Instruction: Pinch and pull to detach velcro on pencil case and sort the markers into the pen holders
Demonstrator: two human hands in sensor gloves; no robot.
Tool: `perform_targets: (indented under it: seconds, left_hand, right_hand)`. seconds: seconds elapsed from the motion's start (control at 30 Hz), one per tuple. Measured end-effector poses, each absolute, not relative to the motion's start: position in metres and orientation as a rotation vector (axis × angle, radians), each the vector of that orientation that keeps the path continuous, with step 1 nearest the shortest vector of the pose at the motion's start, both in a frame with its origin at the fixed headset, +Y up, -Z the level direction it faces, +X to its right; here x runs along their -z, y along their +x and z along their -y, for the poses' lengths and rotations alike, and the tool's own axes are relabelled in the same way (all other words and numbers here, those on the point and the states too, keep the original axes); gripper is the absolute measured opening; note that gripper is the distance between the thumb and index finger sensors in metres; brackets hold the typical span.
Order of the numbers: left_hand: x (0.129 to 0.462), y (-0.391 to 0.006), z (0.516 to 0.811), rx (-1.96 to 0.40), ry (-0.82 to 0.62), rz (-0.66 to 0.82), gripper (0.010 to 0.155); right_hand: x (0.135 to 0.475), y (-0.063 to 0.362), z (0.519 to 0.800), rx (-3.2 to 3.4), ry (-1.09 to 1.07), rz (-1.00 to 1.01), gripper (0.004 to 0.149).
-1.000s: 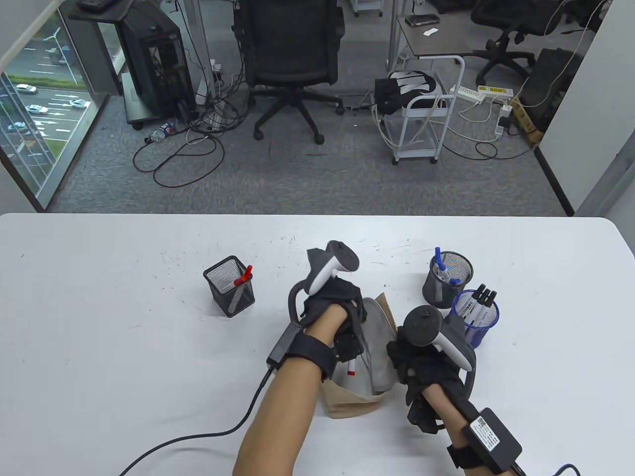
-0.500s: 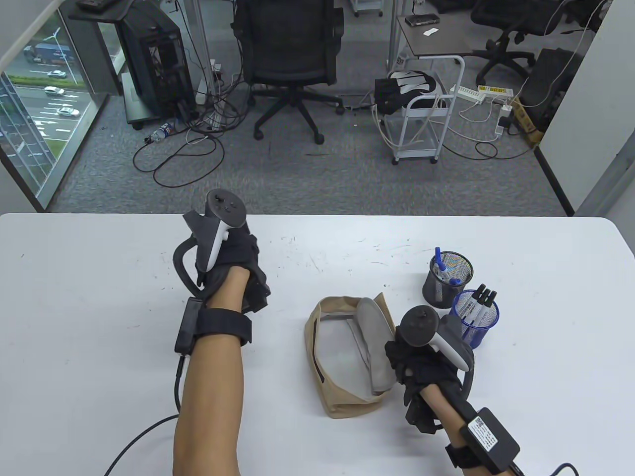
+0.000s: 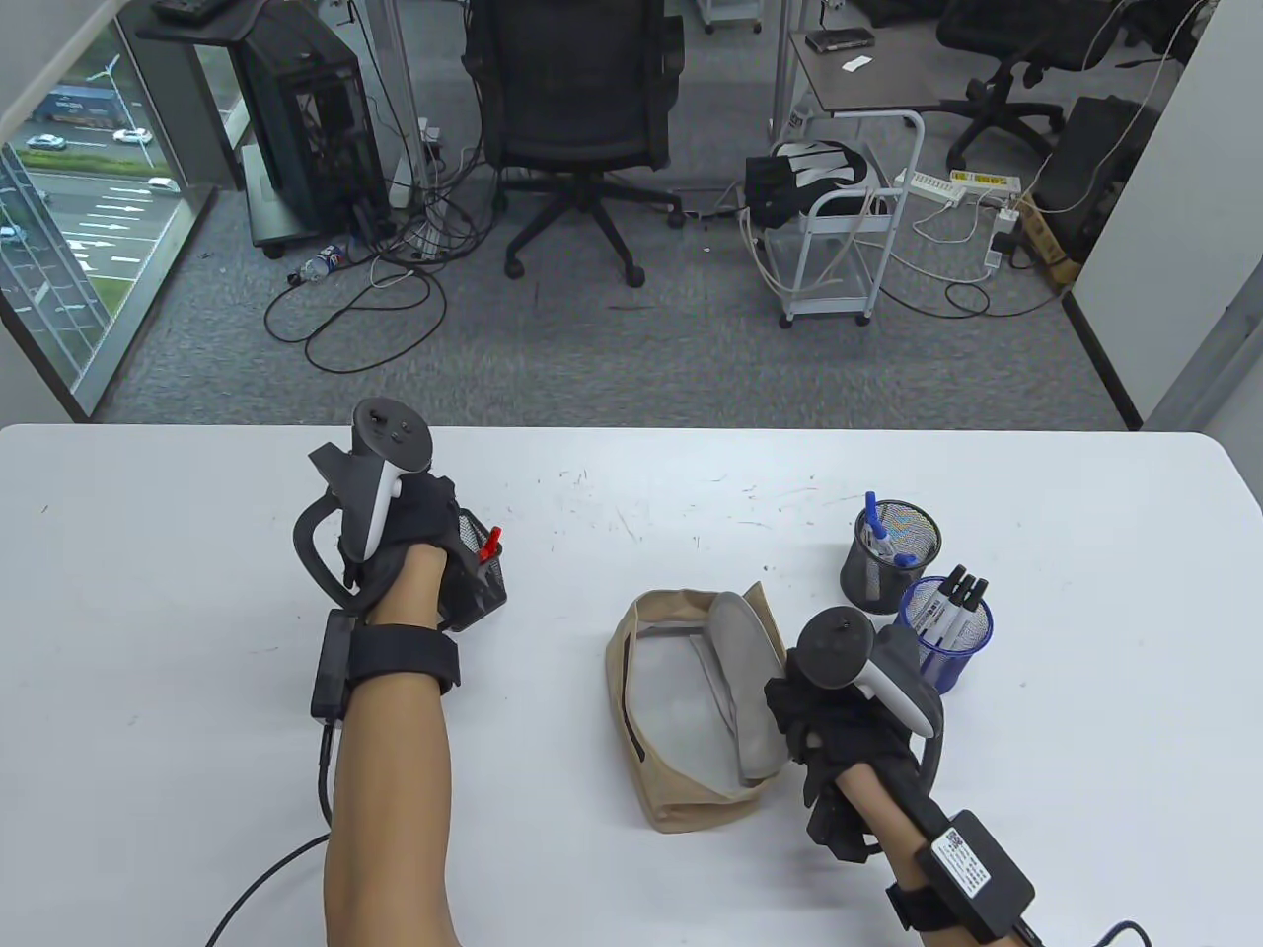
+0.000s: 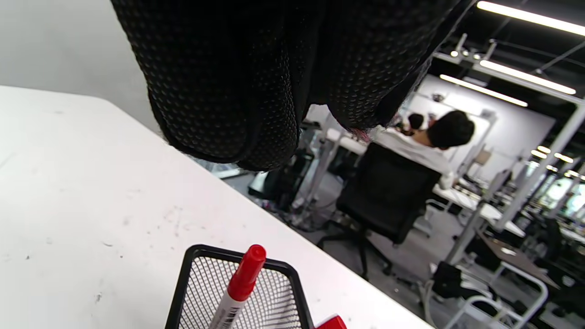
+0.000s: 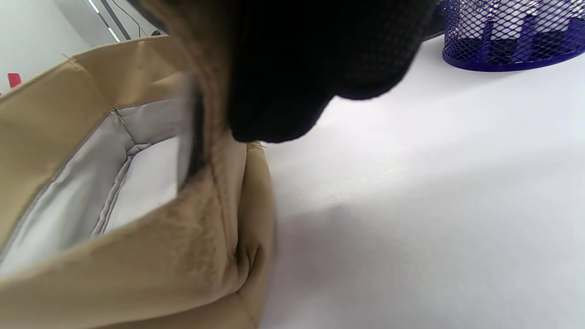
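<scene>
Left hand [image 3: 414, 533] over black square mesh holder [image 3: 483, 582] with red-capped markers [image 4: 242, 283], fingers empty, loosely hanging. Tan pencil case [image 3: 681, 710] mid-table, flap open, grey lining showing. Right hand [image 3: 839, 730] pinches its right edge.

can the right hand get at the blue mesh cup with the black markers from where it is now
Probably yes. The right hand grips the pencil case flap, and the blue mesh cup stands just beyond it with nothing between them; it would have to let go of the flap first.
</scene>
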State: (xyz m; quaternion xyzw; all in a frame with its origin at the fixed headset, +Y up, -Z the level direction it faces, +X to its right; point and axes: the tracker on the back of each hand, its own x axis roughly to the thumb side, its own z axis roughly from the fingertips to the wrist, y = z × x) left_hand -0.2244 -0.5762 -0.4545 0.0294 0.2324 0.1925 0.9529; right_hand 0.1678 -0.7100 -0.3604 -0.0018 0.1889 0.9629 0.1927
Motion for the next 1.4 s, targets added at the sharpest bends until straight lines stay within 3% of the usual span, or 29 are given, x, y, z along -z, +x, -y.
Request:
perform_targets:
  seconds: [0.27,0.57,0.73,1.0,1.2,1.4]
  left_hand:
    - [0.416,-0.181,0.576,-0.167,0.087,-0.176,0.062]
    - [0.343,-0.130,0.633,0.073,0.051,0.086,0.074]
    - [0.326,-0.122,0.681,0.048,-0.077,0.088,0.083]
    - [0.324,-0.120,0.750,0.037,-0.253,0.085,0.084]
    - [0.326,-0.128,0.773,0.014,-0.275,0.062,0.084]
    - [0.323,-0.136,0.772,-0.034,-0.252,0.062,0.084]
  right_hand:
    - [0.359,0.175,0.702,-2.671,0.001,-0.552,0.066]
    - [0.355,0.172,0.699,-2.690,0.008,-0.544,0.068]
    - [0.351,0.167,0.699,-2.720,0.010,-0.535,0.069]
    - [0.348,0.167,0.691,-2.741,0.004,-0.507,0.072]
    - [0.341,0.173,0.674,-2.728,0.003,-0.435,0.074]
    - [0.322,0.182,0.649,-2.677,0.121,-0.303,0.075]
